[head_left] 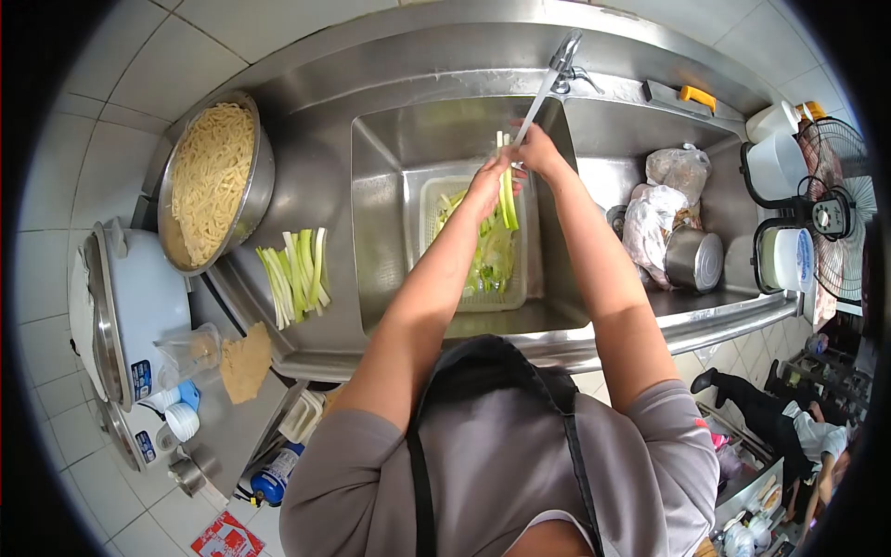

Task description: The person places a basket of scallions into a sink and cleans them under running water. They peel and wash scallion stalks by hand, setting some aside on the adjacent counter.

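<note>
Water runs from the faucet point(564, 58) in a stream onto my hands over the sink. My left hand point(487, 184) is closed round a few green onion stalks point(507, 200), white ends up and green ends hanging down. Close beside it, my right hand point(538, 153) has its fingers closed at the white ends of the same stalks. Below my hands, a white plastic basket point(428, 209) in the sink point(379, 200) holds more green pieces and leaves. A row of cut green onion stalks point(297, 269) lies on the steel counter left of the sink.
A steel bowl of noodles point(215, 176) stands at the left. The right basin holds plastic bags point(654, 223) and a steel pot point(694, 259). A cleaver with a yellow handle point(696, 96) lies on the back ledge. At far right stands a fan point(831, 218); a person point(807, 436) is behind.
</note>
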